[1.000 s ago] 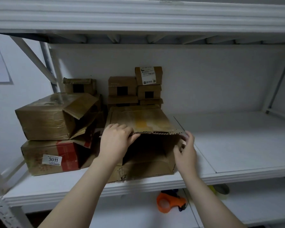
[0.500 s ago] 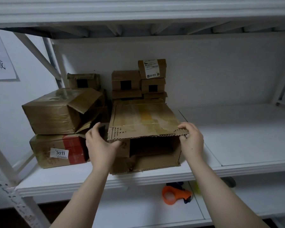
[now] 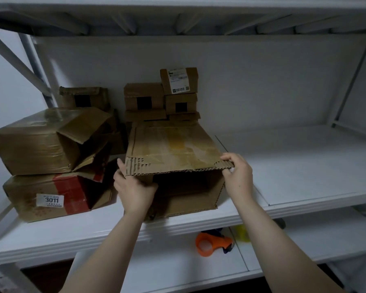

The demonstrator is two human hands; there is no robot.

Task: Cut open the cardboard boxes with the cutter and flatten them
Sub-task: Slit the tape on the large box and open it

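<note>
A brown cardboard box (image 3: 173,149) lies on its side on the middle shelf (image 3: 304,166), its open mouth facing me and old tape on its top face. My left hand (image 3: 133,187) grips the box's front left corner, thumb along the left edge. My right hand (image 3: 237,174) pinches the torn front right corner of the top panel. No cutter shows in either hand.
Two larger boxes are stacked at the left, an open one (image 3: 44,140) on one labelled 3011 (image 3: 51,199). Several small boxes (image 3: 178,92) stand against the back wall. An orange tape dispenser (image 3: 211,244) lies on the lower shelf. An upper shelf (image 3: 178,9) hangs overhead.
Both hands shifted from the box's open front to its two front corners and closed on them. The view moved down and closer.
</note>
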